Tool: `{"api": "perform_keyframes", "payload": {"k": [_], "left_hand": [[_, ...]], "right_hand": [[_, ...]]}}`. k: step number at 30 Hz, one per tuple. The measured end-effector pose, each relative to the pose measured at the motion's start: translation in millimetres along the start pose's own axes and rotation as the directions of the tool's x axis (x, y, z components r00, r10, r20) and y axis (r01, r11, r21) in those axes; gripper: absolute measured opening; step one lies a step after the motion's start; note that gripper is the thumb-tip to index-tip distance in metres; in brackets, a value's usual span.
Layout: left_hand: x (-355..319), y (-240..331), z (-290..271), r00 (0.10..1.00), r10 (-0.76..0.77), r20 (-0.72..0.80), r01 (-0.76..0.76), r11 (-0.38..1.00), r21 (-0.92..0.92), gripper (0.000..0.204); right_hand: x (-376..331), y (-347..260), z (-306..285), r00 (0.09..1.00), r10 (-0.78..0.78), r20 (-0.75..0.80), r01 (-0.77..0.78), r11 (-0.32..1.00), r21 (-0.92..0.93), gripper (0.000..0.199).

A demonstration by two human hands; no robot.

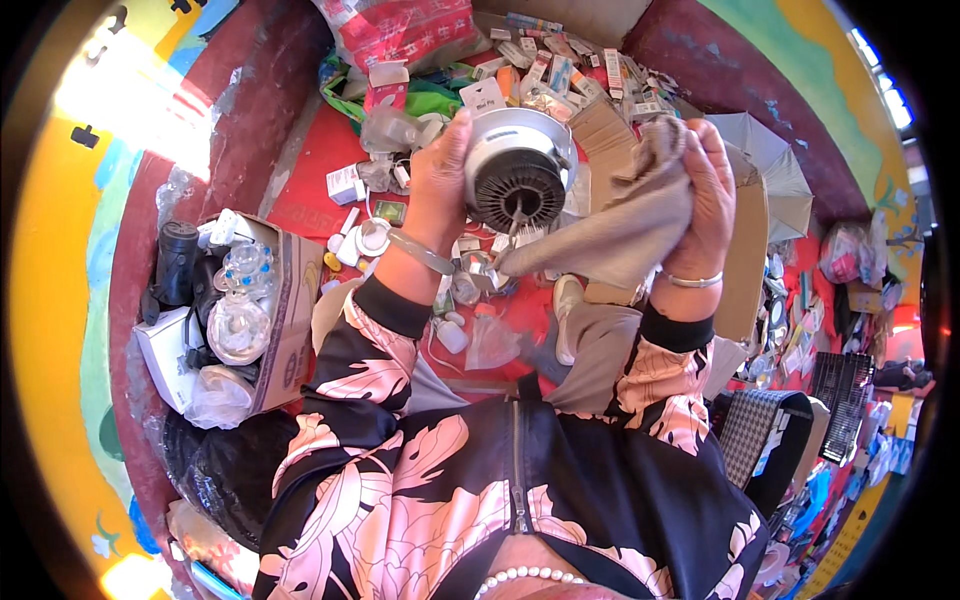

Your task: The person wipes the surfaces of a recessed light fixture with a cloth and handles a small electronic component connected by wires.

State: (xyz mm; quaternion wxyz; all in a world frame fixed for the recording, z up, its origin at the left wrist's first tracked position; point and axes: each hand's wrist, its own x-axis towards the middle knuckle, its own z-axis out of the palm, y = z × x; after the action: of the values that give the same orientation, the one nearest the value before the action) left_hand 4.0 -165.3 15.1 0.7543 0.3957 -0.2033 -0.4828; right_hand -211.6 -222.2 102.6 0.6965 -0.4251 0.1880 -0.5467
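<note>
My left hand [440,180] grips the left rim of a round white downlight [520,122], its black finned heat sink [522,192] facing me. A short wire or cord seems to hang from the middle of the fins. In my right hand [708,205] is a greyish-tan cloth [625,235], bunched at the top and draped toward the lower left. The cloth's lower corner hangs just beside the downlight; whether they touch, I cannot tell. The left hand's fingertips are hidden behind the downlight.
At the left stands a cardboard box [285,320] of clear plastic-wrapped goods, beside a black cylindrical item [177,262]. Small cartons [560,75] pile up at the back beneath a red-and-white bag [400,30]. An open cardboard box [745,250] and a grey umbrella [770,160] lie right.
</note>
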Motion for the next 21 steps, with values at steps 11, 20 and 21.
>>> {"api": "perform_keyframes", "payload": {"k": [11, 20, 21], "left_hand": [[10.3, 8.6, -19.6, 0.927, -0.257, 0.274, 0.361, 0.813, -0.457, 0.050], [9.2, 7.3, -21.1, 0.923, -0.219, 0.317, 0.352, 0.815, -0.460, 0.055], [9.4, 7.7, -22.1, 0.920, -0.214, 0.328, 0.349, 0.828, -0.439, 0.055]], "right_hand": [[4.5, -5.5, -24.5, 0.942, 0.092, 0.324, -0.049, 0.989, -0.140, 0.014], [-3.4, 20.8, 16.5, 0.993, -0.097, -0.060, 0.046, 0.821, -0.570, 0.016], [-7.6, 27.8, 25.8, 0.977, -0.212, 0.010, 0.166, 0.732, -0.661, 0.017]]}}
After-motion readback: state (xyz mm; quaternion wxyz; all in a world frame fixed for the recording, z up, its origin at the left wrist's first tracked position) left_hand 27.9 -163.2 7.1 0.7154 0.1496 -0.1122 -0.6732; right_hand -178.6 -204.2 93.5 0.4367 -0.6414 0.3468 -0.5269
